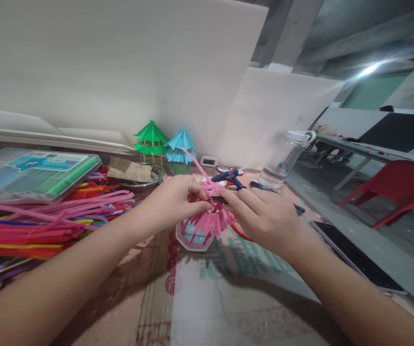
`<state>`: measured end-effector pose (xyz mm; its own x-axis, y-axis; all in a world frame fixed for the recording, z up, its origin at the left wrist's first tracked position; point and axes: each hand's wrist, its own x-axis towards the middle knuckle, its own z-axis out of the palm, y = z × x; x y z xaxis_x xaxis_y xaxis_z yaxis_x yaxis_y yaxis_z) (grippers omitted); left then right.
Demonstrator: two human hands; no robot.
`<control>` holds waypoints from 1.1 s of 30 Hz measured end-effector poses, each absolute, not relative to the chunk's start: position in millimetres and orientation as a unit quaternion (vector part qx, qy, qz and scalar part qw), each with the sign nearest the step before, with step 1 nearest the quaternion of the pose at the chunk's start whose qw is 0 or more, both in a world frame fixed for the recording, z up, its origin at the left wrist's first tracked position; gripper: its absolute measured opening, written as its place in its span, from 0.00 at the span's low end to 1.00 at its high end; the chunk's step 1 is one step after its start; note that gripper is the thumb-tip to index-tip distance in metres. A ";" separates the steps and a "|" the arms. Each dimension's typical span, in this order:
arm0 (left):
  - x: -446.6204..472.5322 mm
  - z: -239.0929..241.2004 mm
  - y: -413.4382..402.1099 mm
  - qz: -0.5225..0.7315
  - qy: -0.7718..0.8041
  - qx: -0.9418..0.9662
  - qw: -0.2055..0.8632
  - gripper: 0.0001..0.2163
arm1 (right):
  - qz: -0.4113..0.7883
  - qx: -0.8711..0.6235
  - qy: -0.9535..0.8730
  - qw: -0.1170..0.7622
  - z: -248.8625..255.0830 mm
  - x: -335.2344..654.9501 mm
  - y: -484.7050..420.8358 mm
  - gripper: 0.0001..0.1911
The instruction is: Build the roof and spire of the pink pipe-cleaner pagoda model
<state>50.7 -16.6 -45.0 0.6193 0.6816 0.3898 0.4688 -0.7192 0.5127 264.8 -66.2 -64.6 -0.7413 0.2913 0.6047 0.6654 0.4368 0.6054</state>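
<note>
A small pink pavilion model (212, 223) with a fringed roof of fuzzy pipe cleaners stands tilted on a pale octagonal base (193, 246). My left hand (187, 199) pinches the top of its roof with thumb and fingers. From there a pink pipe cleaner (197, 163) sticks up to the left. My right hand (264, 216) is closed at the roof's right side on what look like scissors: a dark blade (218, 198) points to the left hand, and a red-orange handle loop (241, 232) shows below the palm. The right fingers partly hide the blade.
Behind the hands lie a blue glue gun (228, 177), a green pavilion (152, 139) and a blue pavilion (181, 144). Pipe cleaners (30, 230) and a plastic case (37, 173) fill the left. At right are a water bottle (281, 158) and a phone (358, 257).
</note>
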 end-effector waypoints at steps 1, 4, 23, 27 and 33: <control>50.7 -45.3 -16.3 0.292 0.325 0.881 0.182 0.07 | -0.444 -0.294 -0.820 0.210 -64.8 264.5 -66.4 0.14; 50.7 -46.4 -15.4 0.297 0.320 0.881 0.182 0.08 | -0.447 -0.297 -0.818 0.204 -65.0 263.9 -67.2 0.14; 28.8 -31.0 -0.5 0.203 0.370 0.887 0.188 0.09 | -0.368 -0.329 -0.792 0.358 -52.6 272.5 -63.7 0.12; 18.1 -33.2 10.4 0.192 0.349 0.893 0.211 0.13 | -0.352 -0.341 -0.798 0.350 -56.0 272.3 -59.8 0.12; 15.6 -39.5 18.5 0.196 0.317 0.906 0.201 0.14 | -0.328 -0.344 -0.816 0.330 -61.4 270.7 -57.9 0.14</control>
